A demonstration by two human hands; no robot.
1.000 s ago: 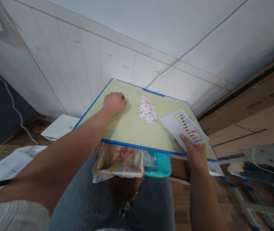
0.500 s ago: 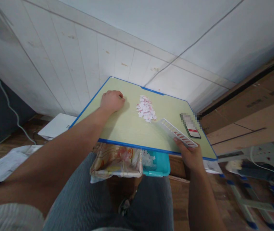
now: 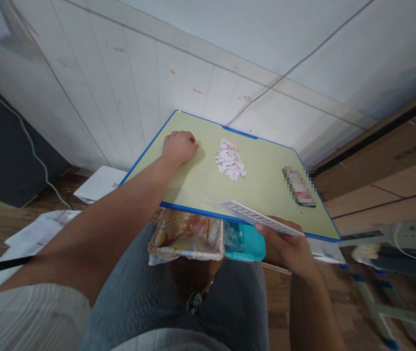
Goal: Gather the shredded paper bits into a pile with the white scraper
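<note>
My right hand (image 3: 291,247) grips one end of a long white plastic strip with a row of slots (image 3: 266,220), thumb along its near side. The strip slants over the front edge of the table, its far end pointing left. My left hand (image 3: 180,147) rests on the left part of the tabletop with its fingers curled in; what they hold, if anything, is hidden. To the right of that hand lies a loose pile of small white paper-like pieces with pink marks (image 3: 230,160). Neither hand touches the pile.
The folding table (image 3: 197,183) has a pale yellow top and blue rim. A phone (image 3: 299,187), partly blurred out, lies at its right. Below the front edge are a cloth-lined basket (image 3: 188,253) and a turquoise bin (image 3: 254,243). Cardboard boxes (image 3: 376,200) stand at right.
My right hand has drawn the strip toward me, away from the pile and over the table's front edge. My left hand keeps its place on the table. The whole view has shifted slightly.
</note>
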